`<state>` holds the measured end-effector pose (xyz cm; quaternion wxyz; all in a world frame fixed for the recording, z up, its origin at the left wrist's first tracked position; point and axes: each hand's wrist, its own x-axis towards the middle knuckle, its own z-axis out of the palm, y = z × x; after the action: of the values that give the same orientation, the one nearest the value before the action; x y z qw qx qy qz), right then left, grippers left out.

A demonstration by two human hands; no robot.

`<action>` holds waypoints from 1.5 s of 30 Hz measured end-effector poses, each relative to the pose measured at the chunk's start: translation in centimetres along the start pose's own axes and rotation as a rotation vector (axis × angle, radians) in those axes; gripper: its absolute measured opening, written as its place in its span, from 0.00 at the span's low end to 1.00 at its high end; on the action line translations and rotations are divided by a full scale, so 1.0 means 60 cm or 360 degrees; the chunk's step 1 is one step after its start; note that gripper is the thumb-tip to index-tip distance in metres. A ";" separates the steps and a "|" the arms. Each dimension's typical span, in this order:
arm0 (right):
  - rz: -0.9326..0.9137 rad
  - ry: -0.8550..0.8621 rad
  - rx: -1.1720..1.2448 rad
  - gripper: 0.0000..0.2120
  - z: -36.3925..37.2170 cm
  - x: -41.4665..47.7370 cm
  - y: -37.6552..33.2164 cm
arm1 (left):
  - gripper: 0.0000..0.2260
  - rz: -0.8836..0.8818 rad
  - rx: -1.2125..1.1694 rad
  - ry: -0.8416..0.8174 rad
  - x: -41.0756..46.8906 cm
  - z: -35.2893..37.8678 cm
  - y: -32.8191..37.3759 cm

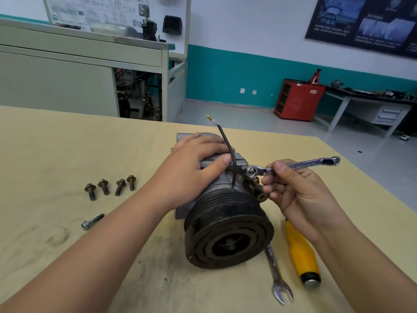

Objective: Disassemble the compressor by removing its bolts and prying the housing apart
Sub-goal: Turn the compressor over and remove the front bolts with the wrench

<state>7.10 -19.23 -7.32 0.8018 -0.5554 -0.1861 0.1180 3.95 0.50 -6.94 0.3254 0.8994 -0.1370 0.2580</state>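
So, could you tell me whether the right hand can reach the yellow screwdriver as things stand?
Probably yes: the screwdriver lies uncovered on the table near the right hand, though that hand pinches the wrench.

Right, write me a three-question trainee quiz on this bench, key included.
1. How many loose bolts lie on the table left of the compressor?
2. True or false: the left hand holds the wrench.
3. What lies beside the yellow screwdriver? A) a second wrench B) a hammer C) pliers

Key: 1) Five. 2) False: the right hand pinches it; the left rests on the compressor. 3) A.
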 end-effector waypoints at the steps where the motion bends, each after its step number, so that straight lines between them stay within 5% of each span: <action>1: 0.0004 -0.0011 0.0009 0.06 0.000 0.001 0.001 | 0.12 -0.0006 0.0003 -0.0001 0.000 0.000 0.000; 12: -0.0059 -0.0139 -0.0165 0.07 0.003 0.018 -0.014 | 0.13 -0.0048 0.0022 -0.0065 0.001 -0.003 0.000; 18: -0.0203 -0.0291 -0.0725 0.10 0.025 0.013 -0.055 | 0.13 -0.0022 0.0030 -0.0050 0.002 -0.002 -0.001; 21: -0.0275 -0.0305 -0.1087 0.02 0.044 0.000 -0.064 | 0.13 -0.0009 0.0027 -0.0039 0.002 -0.002 0.000; 25: -0.0514 -0.0301 -0.1708 0.10 0.067 -0.011 -0.074 | 0.12 0.0002 0.0018 -0.0033 0.003 -0.002 0.000; 31: -0.0741 -0.0526 -0.2545 0.08 0.094 -0.013 -0.087 | 0.12 0.0025 0.0005 -0.0089 0.005 -0.005 0.000; 36: -0.0711 -0.0597 -0.1964 0.05 0.066 -0.028 -0.082 | 0.11 0.0038 -0.0013 -0.0013 0.001 -0.003 0.001; 39: -0.0620 -0.0302 -0.1231 0.04 0.047 -0.031 -0.075 | 0.12 0.0030 0.0016 -0.0019 0.001 -0.003 0.002; 45: -0.0215 0.0155 -0.0456 0.07 0.026 -0.021 -0.031 | 0.12 0.0005 0.0013 -0.0022 0.000 -0.001 0.001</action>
<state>5.24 -19.07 -5.31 0.7285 -0.6555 -0.1987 0.0090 3.88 0.47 -6.87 0.3203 0.9022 -0.1397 0.2528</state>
